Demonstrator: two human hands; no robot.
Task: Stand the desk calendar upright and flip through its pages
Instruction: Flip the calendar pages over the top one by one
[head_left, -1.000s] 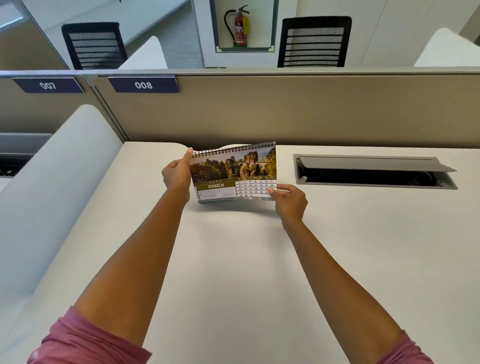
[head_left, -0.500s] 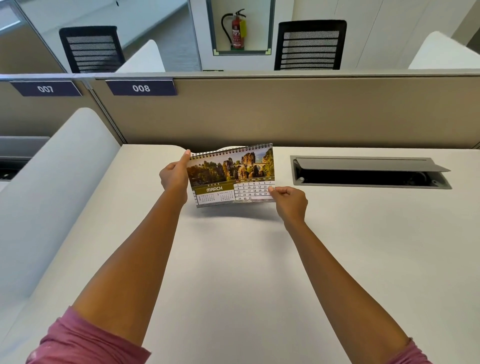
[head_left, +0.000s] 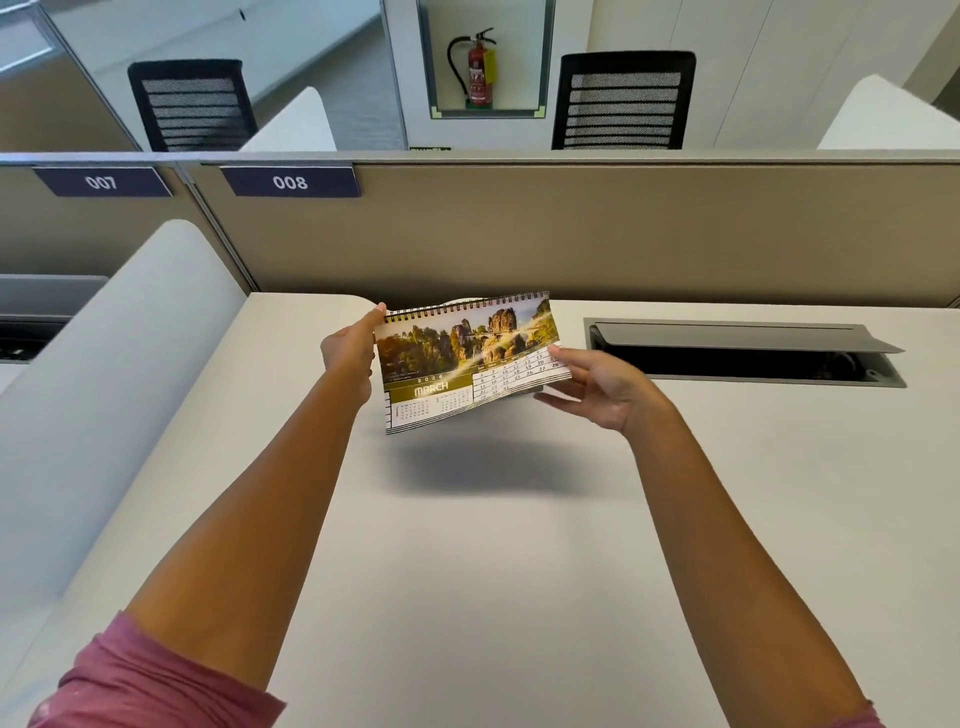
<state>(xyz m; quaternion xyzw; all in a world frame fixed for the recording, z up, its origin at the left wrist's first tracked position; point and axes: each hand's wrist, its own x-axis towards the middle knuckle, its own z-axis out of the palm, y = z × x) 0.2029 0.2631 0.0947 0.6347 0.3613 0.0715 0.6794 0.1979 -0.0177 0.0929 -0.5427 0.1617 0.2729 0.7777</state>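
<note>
1. The left hand (head_left: 347, 349) grips the desk calendar (head_left: 470, 364) at its upper left corner, fingertips on the spiral binding edge and the rest of the hand closed against the left side
2. The right hand (head_left: 602, 387) holds the calendar's lower right corner, thumb on top of the date grid and fingers spread underneath the stack of pages
3. The calendar is lifted clear of the desk (head_left: 519, 571), tilted with its right side raised, and casts a soft shadow (head_left: 467, 467) on the surface below; it shows a rocky landscape photo above the word MARCH and a grid of dates
4. Both forearms reach forward from pink sleeves (head_left: 156, 680) at the near edge of the view
5. To the right of the calendar, set into the desk, is a cable box (head_left: 743, 353) with its grey lid propped open
6. Behind the desk runs a beige partition (head_left: 571, 234) carrying number plates 007 (head_left: 101, 182) and 008 (head_left: 290, 182)
7. Beyond it stand two black mesh chairs (head_left: 623, 101) and a red fire extinguisher (head_left: 478, 70) in a wall recess
</note>
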